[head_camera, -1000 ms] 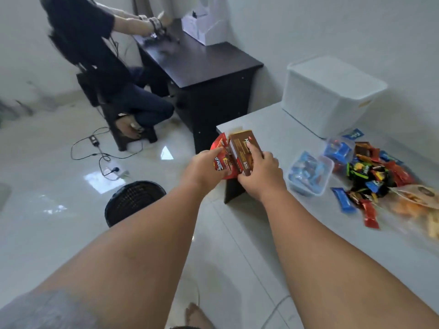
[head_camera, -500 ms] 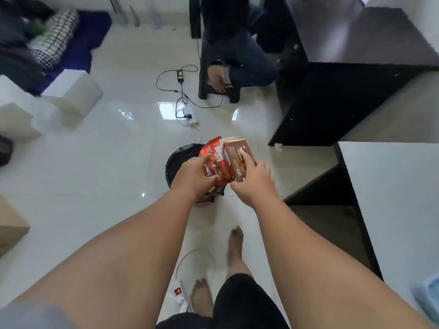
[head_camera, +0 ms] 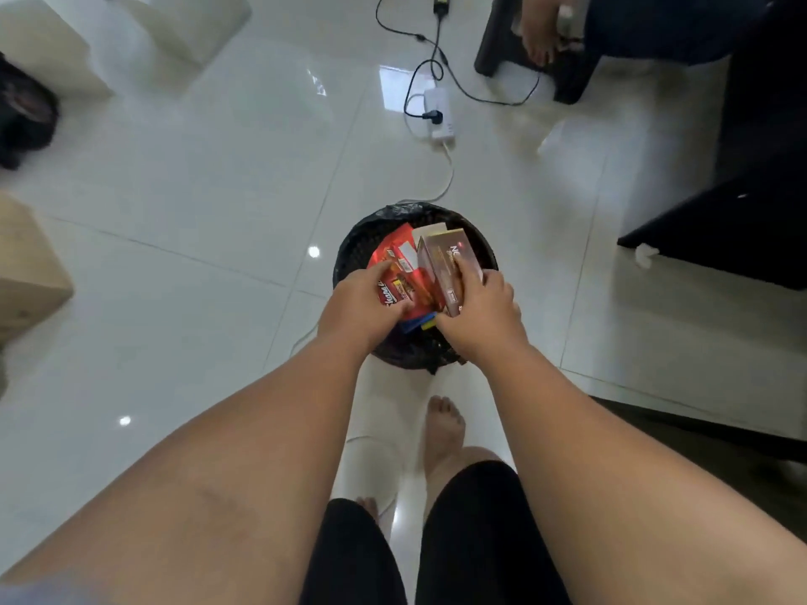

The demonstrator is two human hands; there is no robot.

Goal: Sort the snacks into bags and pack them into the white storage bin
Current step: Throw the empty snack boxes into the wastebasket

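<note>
My left hand (head_camera: 364, 303) grips a red snack wrapper (head_camera: 404, 266) and my right hand (head_camera: 482, 307) grips a brown snack box (head_camera: 445, 262) with its top flap open. Both are held together directly over a round black waste basket (head_camera: 349, 251) lined with a black bag on the floor. A bit of blue and yellow packaging (head_camera: 421, 324) shows below the wrapper, between my hands. The white storage bin and the table with the snacks are out of view.
A white power strip (head_camera: 436, 113) with black cables lies on the glossy tiled floor beyond the basket. A black desk (head_camera: 742, 220) stands at right, and a seated person's foot (head_camera: 539, 32) rests on a dark stool. Beige boxes (head_camera: 26, 264) sit at left. My bare feet are below.
My view has swung from the table down to the floor. Both hands carried the red wrapper and brown box away from the table and now hold them over the black basket.
</note>
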